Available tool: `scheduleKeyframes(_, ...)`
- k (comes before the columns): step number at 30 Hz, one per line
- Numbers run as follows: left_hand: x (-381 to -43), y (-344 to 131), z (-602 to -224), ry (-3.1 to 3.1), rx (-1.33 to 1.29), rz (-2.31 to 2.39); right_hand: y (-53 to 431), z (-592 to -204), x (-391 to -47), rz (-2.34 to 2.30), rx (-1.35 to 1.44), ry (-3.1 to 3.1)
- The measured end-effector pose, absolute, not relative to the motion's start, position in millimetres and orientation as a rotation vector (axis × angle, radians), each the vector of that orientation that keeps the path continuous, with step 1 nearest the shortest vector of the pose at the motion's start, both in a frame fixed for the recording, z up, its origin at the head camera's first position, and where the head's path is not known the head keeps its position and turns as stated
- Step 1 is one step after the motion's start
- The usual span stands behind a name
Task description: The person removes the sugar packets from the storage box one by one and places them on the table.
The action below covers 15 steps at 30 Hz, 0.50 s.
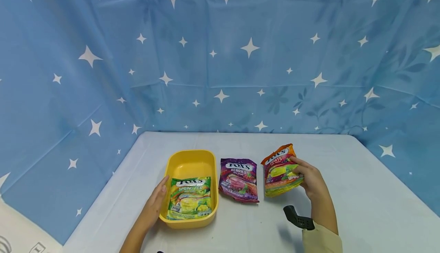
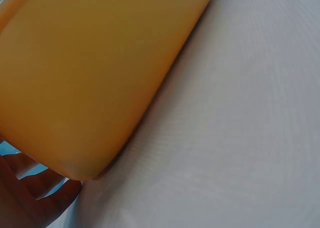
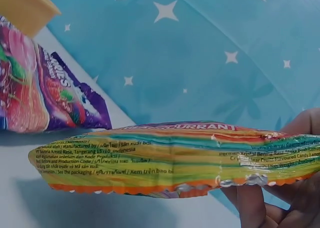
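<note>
My right hand grips the right side of an orange and yellow Fox's Fruits candy bag, raised a little off the table. In the right wrist view the lower edge of this candy bag faces the camera, with fingers behind and below it. My left hand rests against the left wall of a yellow tub, its fingers fairly straight. A green Fox's Spring Tea candy bag lies inside the tub. From the left wrist, the tub's outer wall fills much of the view.
Between the tub and my right hand, a purple Fox's Berries candy bag lies on the white table. A blue curtain with white stars hangs behind the table's back edge.
</note>
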<state>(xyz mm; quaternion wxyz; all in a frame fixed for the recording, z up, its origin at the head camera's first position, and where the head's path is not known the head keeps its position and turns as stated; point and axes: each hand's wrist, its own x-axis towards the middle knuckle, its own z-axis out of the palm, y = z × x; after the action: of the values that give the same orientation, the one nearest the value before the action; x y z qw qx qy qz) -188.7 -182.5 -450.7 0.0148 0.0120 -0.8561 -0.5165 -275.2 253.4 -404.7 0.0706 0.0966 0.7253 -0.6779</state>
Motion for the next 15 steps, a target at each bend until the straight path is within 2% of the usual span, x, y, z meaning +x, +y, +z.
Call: scheduleKeyframes(15,-188,-182,-449,-2.67,0.066,-1.605,262,-416,-282,-1.72,0.343,2.42)
